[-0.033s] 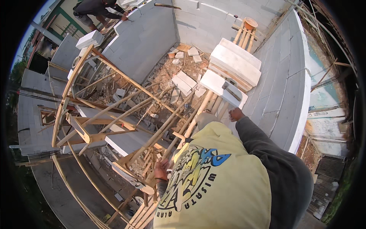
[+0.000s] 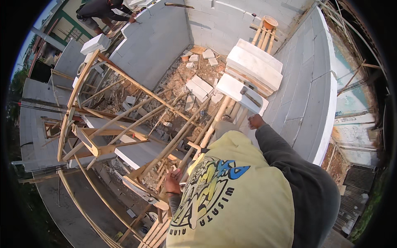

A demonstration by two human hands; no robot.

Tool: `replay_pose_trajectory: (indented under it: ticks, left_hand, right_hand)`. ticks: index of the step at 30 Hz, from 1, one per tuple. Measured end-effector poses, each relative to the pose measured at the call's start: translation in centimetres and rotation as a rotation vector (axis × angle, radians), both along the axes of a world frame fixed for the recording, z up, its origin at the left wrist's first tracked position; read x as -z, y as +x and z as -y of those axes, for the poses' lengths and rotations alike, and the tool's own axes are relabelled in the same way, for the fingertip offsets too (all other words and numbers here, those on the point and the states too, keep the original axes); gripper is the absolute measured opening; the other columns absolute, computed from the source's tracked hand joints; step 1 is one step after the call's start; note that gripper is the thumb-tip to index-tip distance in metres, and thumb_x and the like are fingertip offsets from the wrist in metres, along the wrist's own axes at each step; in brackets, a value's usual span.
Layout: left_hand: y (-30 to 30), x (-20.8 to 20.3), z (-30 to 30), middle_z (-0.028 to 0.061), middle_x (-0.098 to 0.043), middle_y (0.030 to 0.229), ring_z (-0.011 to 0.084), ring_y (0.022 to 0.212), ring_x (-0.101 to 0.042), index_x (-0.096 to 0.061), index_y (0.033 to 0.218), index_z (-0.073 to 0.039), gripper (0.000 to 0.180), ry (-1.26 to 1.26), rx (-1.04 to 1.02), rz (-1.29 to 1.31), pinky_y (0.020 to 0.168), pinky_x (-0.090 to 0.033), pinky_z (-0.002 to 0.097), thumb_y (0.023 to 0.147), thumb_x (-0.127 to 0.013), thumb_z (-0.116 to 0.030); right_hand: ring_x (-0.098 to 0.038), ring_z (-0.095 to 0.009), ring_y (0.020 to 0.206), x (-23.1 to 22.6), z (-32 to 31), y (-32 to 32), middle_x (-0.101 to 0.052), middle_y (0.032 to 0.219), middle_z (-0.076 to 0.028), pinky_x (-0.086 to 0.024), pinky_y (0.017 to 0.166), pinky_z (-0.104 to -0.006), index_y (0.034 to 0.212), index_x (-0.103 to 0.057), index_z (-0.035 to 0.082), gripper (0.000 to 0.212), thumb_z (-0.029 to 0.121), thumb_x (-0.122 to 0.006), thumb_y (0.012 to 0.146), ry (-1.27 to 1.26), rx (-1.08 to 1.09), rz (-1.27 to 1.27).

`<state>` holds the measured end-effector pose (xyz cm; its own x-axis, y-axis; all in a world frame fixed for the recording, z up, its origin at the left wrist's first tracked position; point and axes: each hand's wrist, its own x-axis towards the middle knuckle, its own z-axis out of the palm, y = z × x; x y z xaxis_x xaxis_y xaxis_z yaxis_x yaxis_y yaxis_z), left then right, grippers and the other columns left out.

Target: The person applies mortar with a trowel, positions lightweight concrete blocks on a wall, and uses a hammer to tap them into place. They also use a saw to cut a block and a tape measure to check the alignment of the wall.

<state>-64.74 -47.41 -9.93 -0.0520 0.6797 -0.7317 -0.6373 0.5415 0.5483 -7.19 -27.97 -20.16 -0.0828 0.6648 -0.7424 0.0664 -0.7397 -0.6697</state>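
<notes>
Right now, the hands are set well apart: the right hand (image 2: 256, 121), fingers curled, is just beside the near edge of a white block (image 2: 230, 86) that has a long-handled tool (image 2: 250, 98) lying on it. The left hand (image 2: 173, 182) is lower down near the bamboo poles (image 2: 218, 119), its fingers partly bent; whether either one has hold of anything, I cannot tell. Beyond the block, more white blocks (image 2: 254, 62) are stacked, with an orange bowl (image 2: 270, 22) on the far ends of some poles. A grey block wall (image 2: 306, 91) curves along the right, loose blocks (image 2: 199, 88) lie on the rubble to the left, and a co-worker (image 2: 101, 12) bends over another wall (image 2: 153, 45) at upper left.
</notes>
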Motion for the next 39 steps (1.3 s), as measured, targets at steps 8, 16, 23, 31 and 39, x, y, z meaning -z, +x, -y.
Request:
replay_pose_trajectory:
  ticks: [8,16,23,31,39]
  left_hand:
    - [14.9,-30.2,-23.5,0.0285,-0.056,0.122,0.0408,0.122,-0.050,-0.029,0.142,0.006,0.061,0.854,0.441,0.414,0.107,-0.034,0.0526,0.093,-0.045,-0.028]
    - [37.3,-44.3,-36.5,0.0287,-0.050,0.129,0.0379,0.124,-0.048,-0.034,0.139,0.006,0.060,0.934,1.351,0.616,0.105,-0.038,0.0459,0.089,-0.048,-0.023]
    - [44.4,-43.6,-41.6,0.0270,-0.047,0.133,0.0364,0.127,-0.046,-0.036,0.139,0.005,0.061,1.061,1.438,0.538,0.105,-0.038,0.0464,0.090,-0.049,-0.028]
    - [43.4,-40.6,-46.3,0.0249,-0.044,0.138,0.0346,0.130,-0.043,-0.038,0.138,0.004,0.062,1.063,0.939,-0.535,0.104,-0.037,0.0469,0.091,-0.051,-0.035]
    - [27.2,-1.0,-37.2,0.0212,-0.061,0.114,0.0339,0.107,-0.060,-0.053,0.122,0.002,0.040,0.316,0.918,-1.218,0.091,-0.046,0.0397,0.085,-0.056,-0.015]
  right_hand:
    - [-0.063,-0.023,0.057,4.8,-2.0,6.6,-0.061,0.071,-0.011,-0.049,0.046,-0.0466,0.081,-0.061,0.008,0.010,0.015,-0.065,0.076,0.186,0.089,0.093]
    - [-0.057,-0.017,0.053,-3.4,-9.0,8.5,-0.057,0.070,-0.006,-0.051,0.047,-0.0282,0.093,-0.058,0.003,0.017,0.019,-0.055,0.092,0.059,0.462,0.083]
    - [-0.055,-0.014,0.053,-3.4,-12.7,16.5,-0.057,0.071,-0.005,-0.050,0.049,-0.0272,0.095,-0.057,0.002,0.018,0.019,-0.058,0.090,0.081,0.576,0.152]
    - [-0.056,-0.013,0.057,-6.3,-19.8,22.3,-0.058,0.073,-0.004,-0.045,0.048,-0.0272,0.097,-0.058,0.002,0.019,0.019,-0.059,0.090,0.258,0.655,0.185]
    - [-0.051,-0.011,0.055,-7.0,-20.2,27.3,-0.054,0.072,-0.004,-0.042,0.046,-0.0253,0.092,-0.052,0.004,0.016,0.018,-0.059,0.090,0.346,0.713,0.299]
